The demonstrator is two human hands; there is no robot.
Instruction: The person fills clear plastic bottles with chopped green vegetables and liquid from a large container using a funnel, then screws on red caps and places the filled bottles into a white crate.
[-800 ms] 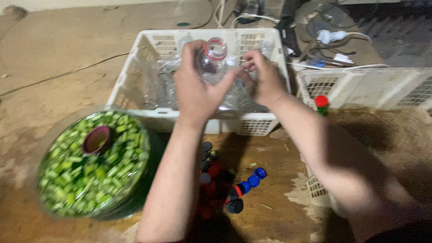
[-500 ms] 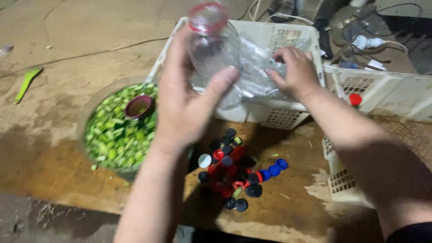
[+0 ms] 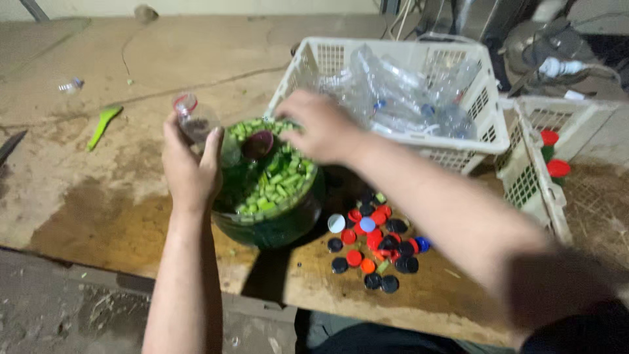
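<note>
Clear plastic bottle (image 3: 194,121), red-ringed neck, uncapped, gripped in left hand (image 3: 188,167).

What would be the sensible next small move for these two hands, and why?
Probably the right hand takes the small maroon cup, since it hovers over the bowl of chopped greens while the left hand holds the open bottle beside the rim.

Clear bottle (image 3: 194,122) with a red neck ring; bowl (image 3: 275,226) of bright green chopped pieces (image 3: 278,183) around a maroon cup (image 3: 259,143). White lattice-sided basket (image 3: 393,141) of transparent bottles (image 3: 400,88). Scattered caps (image 3: 377,246): red, black, blue, one white. Brown, stained counter (image 3: 85,190); lime-green tool (image 3: 103,124).
</note>
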